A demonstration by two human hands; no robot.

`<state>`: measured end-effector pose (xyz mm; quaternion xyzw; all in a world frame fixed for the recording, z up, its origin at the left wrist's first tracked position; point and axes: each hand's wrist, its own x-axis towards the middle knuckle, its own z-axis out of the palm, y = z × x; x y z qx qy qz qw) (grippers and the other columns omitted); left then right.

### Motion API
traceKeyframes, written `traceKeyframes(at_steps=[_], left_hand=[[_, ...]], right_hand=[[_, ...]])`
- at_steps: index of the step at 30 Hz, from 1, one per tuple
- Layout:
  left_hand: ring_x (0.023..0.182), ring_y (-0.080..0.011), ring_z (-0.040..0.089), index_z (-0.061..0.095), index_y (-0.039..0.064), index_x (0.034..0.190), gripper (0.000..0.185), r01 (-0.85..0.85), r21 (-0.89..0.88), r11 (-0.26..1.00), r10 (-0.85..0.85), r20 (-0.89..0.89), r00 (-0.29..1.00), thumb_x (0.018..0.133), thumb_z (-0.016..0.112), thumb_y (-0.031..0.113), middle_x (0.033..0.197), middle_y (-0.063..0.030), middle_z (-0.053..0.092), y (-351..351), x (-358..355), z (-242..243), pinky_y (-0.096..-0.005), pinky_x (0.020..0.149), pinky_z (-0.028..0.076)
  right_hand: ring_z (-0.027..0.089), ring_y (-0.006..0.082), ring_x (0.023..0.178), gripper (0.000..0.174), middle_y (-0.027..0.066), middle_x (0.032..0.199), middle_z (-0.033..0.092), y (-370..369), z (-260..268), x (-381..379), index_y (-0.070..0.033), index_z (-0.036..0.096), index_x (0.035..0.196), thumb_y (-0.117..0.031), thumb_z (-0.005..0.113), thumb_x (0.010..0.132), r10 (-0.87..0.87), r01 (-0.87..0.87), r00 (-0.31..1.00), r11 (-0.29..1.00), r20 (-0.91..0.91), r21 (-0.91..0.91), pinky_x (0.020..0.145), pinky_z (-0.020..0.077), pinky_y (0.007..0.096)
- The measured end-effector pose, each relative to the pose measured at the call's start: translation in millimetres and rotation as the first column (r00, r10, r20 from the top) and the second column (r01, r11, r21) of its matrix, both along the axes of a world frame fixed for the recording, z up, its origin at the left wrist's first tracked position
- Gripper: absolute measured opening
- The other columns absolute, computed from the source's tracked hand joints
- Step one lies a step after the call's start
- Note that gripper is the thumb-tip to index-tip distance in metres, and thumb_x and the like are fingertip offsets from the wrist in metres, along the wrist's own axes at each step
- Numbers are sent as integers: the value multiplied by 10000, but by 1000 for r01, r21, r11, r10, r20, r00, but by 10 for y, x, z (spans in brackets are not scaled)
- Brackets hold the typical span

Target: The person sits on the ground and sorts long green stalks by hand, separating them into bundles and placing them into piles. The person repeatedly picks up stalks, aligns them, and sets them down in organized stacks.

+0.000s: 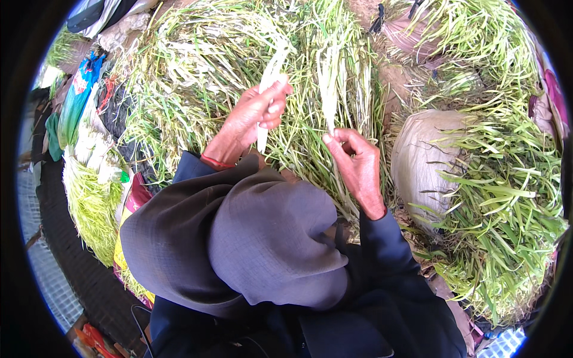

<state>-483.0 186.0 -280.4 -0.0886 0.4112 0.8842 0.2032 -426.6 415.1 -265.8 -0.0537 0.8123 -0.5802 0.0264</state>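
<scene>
A large heap of long green and pale plant stalks [192,85] lies in front of me. My left hand [257,112] is closed around a pale, flat strip [263,138], which sticks out above and below the fist over the heap. To the right, my right hand [356,165] pinches the lower tip of a whitish leafy stalk [329,89] between thumb and fingertips. This stalk widens upward over the heap; where its upper end stops among the greens is hard to tell. Both wrists show dark sleeves and thin red bands.
At the right, a pale cloth sack [425,156] adjoins a pile of green leaves [506,206]. Another leafy bundle [488,40] lies at the upper right. On the left are yellow-green stalks [94,206] and a blue-green plastic bag [80,98]. Dark cloth covers my lap.
</scene>
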Motion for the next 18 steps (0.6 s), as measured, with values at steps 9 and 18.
traceKeyframes(at_steps=[9, 18], left_hand=[[495, -18, 357, 627, 39, 1018, 224, 221, -221, 950, -208, 80, 975, 933, 687, 237, 751, 16, 539, 114, 158, -39, -193, 435, 285], [479, -15, 358, 661, 31, 1034, 263, 93, -450, 888, -95, 19, 995, 888, 759, 227, 759, 23, 570, 134, 151, -36, -197, 415, 267]], right_hand=[[499, 44, 643, 151, 21, 846, 645, -29, -124, 131, 19, 684, 966, -90, 745, 880, 136, -135, 990, 990, 25, -33, 566, 424, 212], [528, 76, 692, 166, 39, 828, 627, 35, -163, 149, 24, 669, 969, -111, 730, 895, 205, -206, 975, 979, 84, 6, 622, 453, 243]])
